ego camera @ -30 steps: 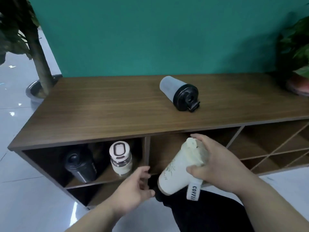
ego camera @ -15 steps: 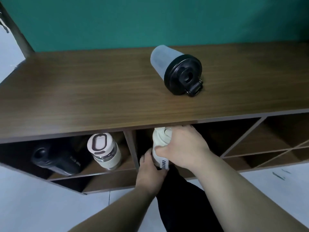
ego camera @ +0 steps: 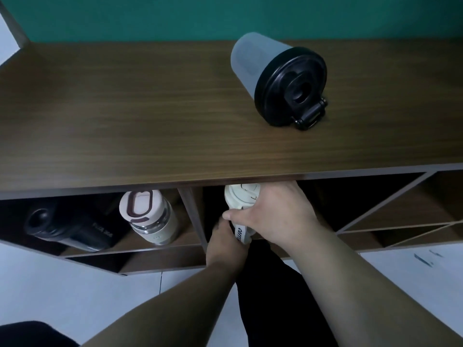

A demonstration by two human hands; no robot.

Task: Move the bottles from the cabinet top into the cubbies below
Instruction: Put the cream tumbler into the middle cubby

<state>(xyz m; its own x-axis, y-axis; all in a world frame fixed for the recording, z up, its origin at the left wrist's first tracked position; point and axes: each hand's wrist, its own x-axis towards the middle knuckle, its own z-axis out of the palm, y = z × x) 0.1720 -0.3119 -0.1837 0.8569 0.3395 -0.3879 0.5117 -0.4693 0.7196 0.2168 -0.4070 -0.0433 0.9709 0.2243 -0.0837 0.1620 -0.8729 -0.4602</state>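
A cream coffee cup (ego camera: pixel 241 196) with a strap stands in the middle cubby, just under the cabinet top (ego camera: pixel 140 116). My right hand (ego camera: pixel 278 216) is wrapped around its upper body. My left hand (ego camera: pixel 225 242) holds its lower part; the cup's base is hidden behind both hands. On the cabinet top, right of centre, lies a frosted grey shaker bottle (ego camera: pixel 278 80) on its side, black lid toward me. The left cubby holds a black bottle (ego camera: pixel 72 227) and a cream-lidded glass bottle (ego camera: pixel 150 216).
A vertical divider (ego camera: pixel 194 216) separates the left cubby from the middle one. Diagonal shelves (ego camera: pixel 390 211) cross the cubbies on the right. A teal wall (ego camera: pixel 225 16) backs the cabinet. White floor tiles (ego camera: pixel 75 291) lie below.
The cup went from tilted in front of the cabinet into the middle cubby, now upright. Both hands followed it in, the left closing on its lower part. My view moved closer.
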